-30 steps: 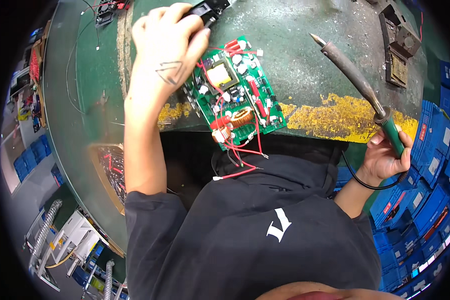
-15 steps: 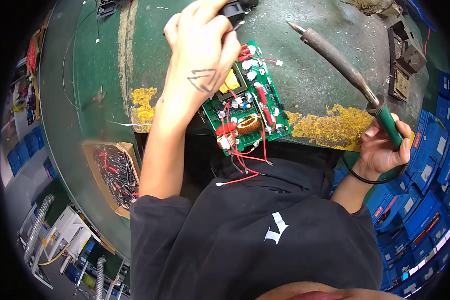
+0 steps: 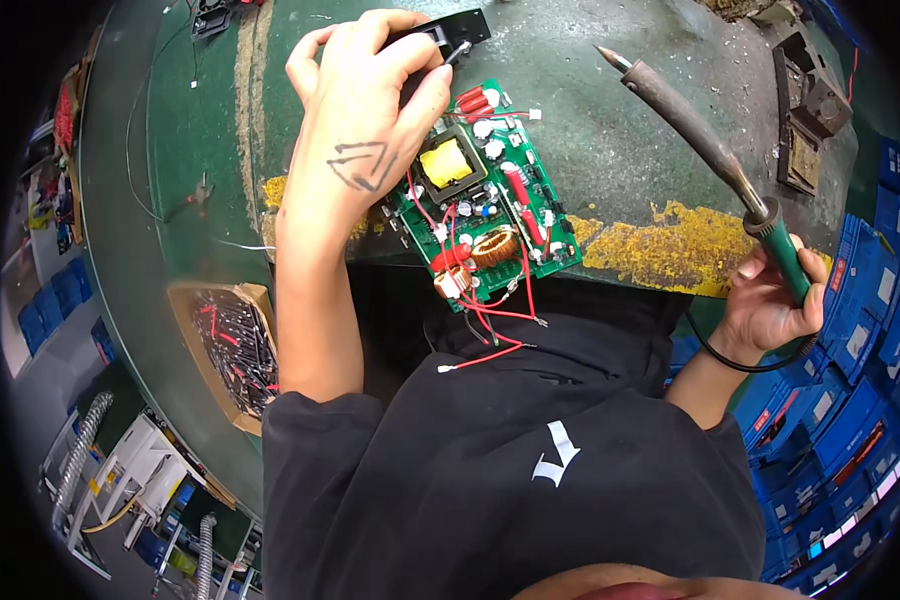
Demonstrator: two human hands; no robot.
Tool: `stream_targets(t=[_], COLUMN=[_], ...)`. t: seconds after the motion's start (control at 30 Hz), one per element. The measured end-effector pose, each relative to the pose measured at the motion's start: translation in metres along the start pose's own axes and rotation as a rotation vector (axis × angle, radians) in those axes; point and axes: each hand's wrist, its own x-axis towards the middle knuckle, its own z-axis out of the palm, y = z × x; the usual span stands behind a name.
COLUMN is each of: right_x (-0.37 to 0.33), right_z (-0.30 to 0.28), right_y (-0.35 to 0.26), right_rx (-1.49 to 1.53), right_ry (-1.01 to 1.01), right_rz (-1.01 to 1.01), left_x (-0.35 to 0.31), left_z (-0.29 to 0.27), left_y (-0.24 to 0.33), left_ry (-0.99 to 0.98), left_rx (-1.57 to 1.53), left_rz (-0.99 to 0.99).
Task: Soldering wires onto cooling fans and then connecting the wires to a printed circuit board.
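My left hand [image 3: 365, 105] grips a black plastic part [image 3: 467, 28] with a small metal terminal, above the far-left corner of a green circuit board. The fingers hide much of that part. The circuit board [image 3: 492, 205] lies at the table's near edge, carrying a yellow-wrapped transformer [image 3: 445, 163], copper-wound coils [image 3: 494, 246] and red components. Several red wires [image 3: 500, 352] hang from its near side over my dark shirt. On the right, a soldering iron [image 3: 692, 128] with a green handle is in my right hand [image 3: 773, 308], fingers wrapped round the handle. Its tip points up and left, apart from the board.
A dark metal holder [image 3: 810, 110] stands at the table's far right. Left of my arm is a cardboard box [image 3: 228, 355] of black and red pieces. Blue bins [image 3: 850, 350] are stacked at the right. Another black part [image 3: 213, 18] lies far left.
My left hand has moved left and slightly nearer with the black part, uncovering the transformer and red components. The soldering iron has shifted slightly right, still in my right hand.
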Motion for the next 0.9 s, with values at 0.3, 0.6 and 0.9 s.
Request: stream_targets(t=[0.3,0.6,0.9], right_x=[0.004,0.010,0.005], right_z=[0.007,0.015,0.013], right_y=[0.007,0.010,0.015], right_rx=[-0.008,0.026,0.009], right_ry=[-0.096,-0.180,-0.147], right_rz=[0.004,0.036,0.037], left_x=[-0.006,-0.013,-0.016], left_z=[0.015,0.027,0.039], left_y=[0.008,0.008,0.011], left_ry=[0.110,0.266,0.389], left_rx=[0.001,0.001,-0.033], left_rz=[-0.002,0.013,-0.018])
